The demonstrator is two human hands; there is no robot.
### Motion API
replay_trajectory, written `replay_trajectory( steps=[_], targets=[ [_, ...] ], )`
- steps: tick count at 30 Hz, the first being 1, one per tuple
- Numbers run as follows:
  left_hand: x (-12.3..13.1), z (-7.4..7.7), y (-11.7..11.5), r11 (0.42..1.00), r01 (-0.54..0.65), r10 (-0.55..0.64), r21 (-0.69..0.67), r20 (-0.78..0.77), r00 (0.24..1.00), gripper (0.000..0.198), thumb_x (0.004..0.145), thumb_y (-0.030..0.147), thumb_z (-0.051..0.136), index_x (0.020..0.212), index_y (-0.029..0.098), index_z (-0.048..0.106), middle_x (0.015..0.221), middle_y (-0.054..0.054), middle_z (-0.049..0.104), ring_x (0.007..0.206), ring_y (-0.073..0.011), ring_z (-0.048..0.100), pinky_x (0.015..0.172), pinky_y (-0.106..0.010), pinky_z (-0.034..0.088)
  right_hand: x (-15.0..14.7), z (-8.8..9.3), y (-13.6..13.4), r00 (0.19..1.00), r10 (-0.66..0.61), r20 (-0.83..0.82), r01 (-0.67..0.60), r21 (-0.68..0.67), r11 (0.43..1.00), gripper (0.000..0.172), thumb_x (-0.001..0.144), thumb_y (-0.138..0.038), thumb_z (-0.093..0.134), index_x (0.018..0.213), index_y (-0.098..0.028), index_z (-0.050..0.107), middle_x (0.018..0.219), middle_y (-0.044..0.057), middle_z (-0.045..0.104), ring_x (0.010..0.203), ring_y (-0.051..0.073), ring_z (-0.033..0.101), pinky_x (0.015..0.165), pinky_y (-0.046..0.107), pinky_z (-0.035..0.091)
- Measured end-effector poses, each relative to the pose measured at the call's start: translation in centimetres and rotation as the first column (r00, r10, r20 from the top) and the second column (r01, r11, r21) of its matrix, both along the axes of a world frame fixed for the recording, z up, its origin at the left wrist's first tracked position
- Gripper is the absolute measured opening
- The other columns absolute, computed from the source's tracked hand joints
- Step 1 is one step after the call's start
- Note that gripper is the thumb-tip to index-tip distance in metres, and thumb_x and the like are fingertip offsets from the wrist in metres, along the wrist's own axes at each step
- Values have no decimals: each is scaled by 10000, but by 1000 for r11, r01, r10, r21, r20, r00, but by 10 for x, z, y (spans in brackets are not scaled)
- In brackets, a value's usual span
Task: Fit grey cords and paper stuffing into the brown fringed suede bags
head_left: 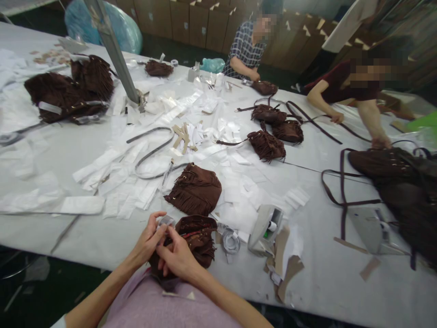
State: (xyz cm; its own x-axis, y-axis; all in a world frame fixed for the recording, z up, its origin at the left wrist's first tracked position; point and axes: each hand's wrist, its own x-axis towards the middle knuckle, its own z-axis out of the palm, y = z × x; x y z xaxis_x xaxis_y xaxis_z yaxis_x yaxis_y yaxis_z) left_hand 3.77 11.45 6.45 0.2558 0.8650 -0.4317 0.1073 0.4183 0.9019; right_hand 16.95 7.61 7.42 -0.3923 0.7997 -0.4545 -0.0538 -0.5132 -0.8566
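Observation:
My left hand (150,238) pinches a small piece of clear plastic (166,221) at the table's front edge. The fingers of my right hand (178,256) are bent in against the same piece, over the side of a dark brown fringed bag (200,234). That bag stands close to my body with its mouth open and a reddish lining showing. Just behind it lies a second brown fringed bag (196,190), closed, with a long grey-wrapped strap (150,150) curling away from it. My fingers partly hide what the plastic covers.
Right of my hands are a tape roll (231,240), a grey tape dispenser (265,230) and brown paper scraps (288,273). White wrapping sheets (126,182) litter the table. More fringed bags (268,146) lie farther back. A metal post (114,50) rises at left. Two people work across the table.

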Motion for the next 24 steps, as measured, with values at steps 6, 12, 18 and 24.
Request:
replay_trajectory(
  steps=[6,12,18,24],
  targets=[
    [19,-13,17,981,-192,194,-38,60,979,392,800,497,568,1036,193,494,641,51,544,484,-82,478,449,-179,372,9,14,13,808,-42,588,-277,442,853,500,842,-265,493,1325,-161,418,904,113,702,663,196,654,612,271,468],
    [23,-27,61,964,-263,262,-20,189,946,315,829,455,542,1019,210,488,583,111,430,346,-14,291,427,-171,358,74,-7,5,714,-502,488,422,272,865,379,866,-457,460,1067,-179,623,646,3,653,514,122,580,546,222,455],
    [17,-33,107,967,235,-237,98,9,971,426,763,453,611,1078,169,572,820,-8,594,580,-94,556,546,-222,448,99,-65,-16,775,-274,570,473,-235,849,566,789,-606,501,455,-153,564,322,-13,410,280,75,325,323,219,228],
    [6,-15,117,851,341,-72,400,-554,830,320,760,377,613,1008,183,666,1080,-98,597,940,-223,587,847,-346,448,74,-88,13,828,-305,471,483,-322,814,434,817,-520,491,593,-153,552,370,-77,371,288,31,227,316,180,140]
  ],
)
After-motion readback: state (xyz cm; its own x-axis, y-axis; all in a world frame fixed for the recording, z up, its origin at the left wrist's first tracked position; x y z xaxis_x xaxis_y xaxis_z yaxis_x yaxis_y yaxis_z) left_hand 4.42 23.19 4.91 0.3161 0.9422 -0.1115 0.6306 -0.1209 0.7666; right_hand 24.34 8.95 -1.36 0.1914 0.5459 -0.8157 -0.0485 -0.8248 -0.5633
